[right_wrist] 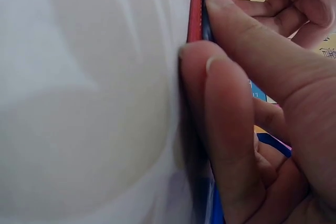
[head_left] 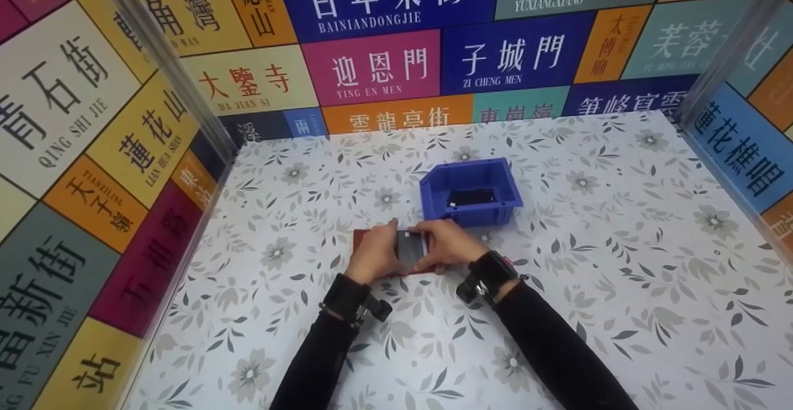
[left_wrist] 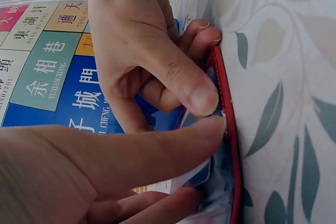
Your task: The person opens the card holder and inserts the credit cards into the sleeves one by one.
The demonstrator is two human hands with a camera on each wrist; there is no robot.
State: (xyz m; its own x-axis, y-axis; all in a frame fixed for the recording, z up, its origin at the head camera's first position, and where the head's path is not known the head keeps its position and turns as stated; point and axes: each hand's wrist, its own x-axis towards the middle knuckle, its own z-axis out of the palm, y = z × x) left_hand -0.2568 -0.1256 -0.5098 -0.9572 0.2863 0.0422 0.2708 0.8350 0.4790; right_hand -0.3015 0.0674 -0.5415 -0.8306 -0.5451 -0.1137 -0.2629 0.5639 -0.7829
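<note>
A red card holder (head_left: 360,238) with a stitched edge and clear plastic sleeves lies on the patterned tabletop. A grey card (head_left: 410,250) with a light edge shows between the two hands, over the holder. The left hand (head_left: 375,252) holds the card from the left, its thumb at the near edge and its index finger at the far edge. From the right, the right hand (head_left: 451,243) grips the holder. In the left wrist view, both thumb tips nearly meet beside the red edge (left_wrist: 234,166). Curled right fingers (right_wrist: 231,114) lie along that edge in the right wrist view.
A blue-purple plastic bin (head_left: 505,196) stands just behind the right hand, with a dark flat item (head_left: 472,197) inside. Panels with street-name signs (head_left: 378,66) rise behind and at both sides of the tabletop (head_left: 619,274).
</note>
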